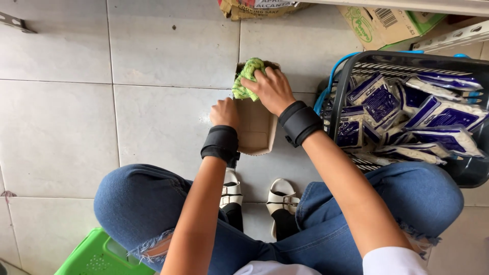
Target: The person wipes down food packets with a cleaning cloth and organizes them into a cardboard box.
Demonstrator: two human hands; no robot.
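A green stool (97,254) sat nearest. The left hand (224,113) gripped the small cardboard box's (257,135) edge on the tiled floor (61,127); the right hand (272,89) clutched a green cloth (247,76) inside. A basket (338,86) of blue packets (379,99) stood just right.

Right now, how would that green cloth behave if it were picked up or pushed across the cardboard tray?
The green cloth is bunched under the right hand, so it is probably floppy and would droop if lifted. Its nubby pile suggests it is light and grips rather than slides. The cardboard tray, steadied by the left hand, might shift if pushed.
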